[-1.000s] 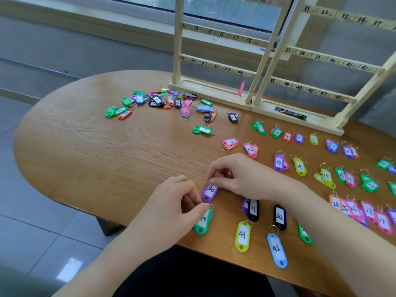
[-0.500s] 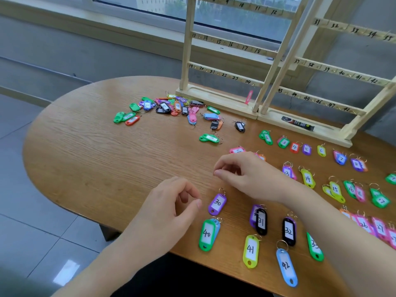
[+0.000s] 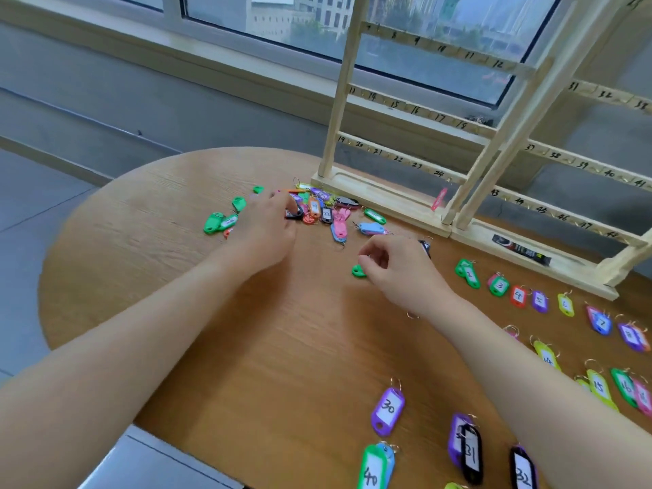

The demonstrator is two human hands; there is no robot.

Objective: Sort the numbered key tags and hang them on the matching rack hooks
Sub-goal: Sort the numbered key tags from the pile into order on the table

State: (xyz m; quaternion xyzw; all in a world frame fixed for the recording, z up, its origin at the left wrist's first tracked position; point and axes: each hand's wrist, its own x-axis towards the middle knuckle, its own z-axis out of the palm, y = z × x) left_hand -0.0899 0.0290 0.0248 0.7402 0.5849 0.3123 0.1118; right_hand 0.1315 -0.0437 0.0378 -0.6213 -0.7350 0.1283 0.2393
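Note:
My left hand [image 3: 266,229] reaches into the loose pile of coloured key tags [image 3: 324,210] at the far side of the table, its fingertips on a black tag [image 3: 293,214]; the grip is hidden. My right hand [image 3: 398,270] has curled fingers and its thumb on a lone green tag [image 3: 358,271], most of which it covers. The wooden rack [image 3: 455,192] with numbered hook rails stands behind the pile. Sorted tags lie in rows on the right, such as tag 2 [image 3: 468,274], and near me tag 30 [image 3: 387,411], tag 31 [image 3: 471,453] and tag 40 [image 3: 370,469].
The oval wooden table [image 3: 148,262] ends close on the left and near side, with tiled floor [image 3: 31,206] beyond. A window sill [image 3: 211,47] runs behind the rack. A dark small packet [image 3: 520,249] lies in the right rack's base tray.
Both hands left tags 30 and 40 near the front edge and moved away from me. The left now sits at the pile, the right at the lone green tag.

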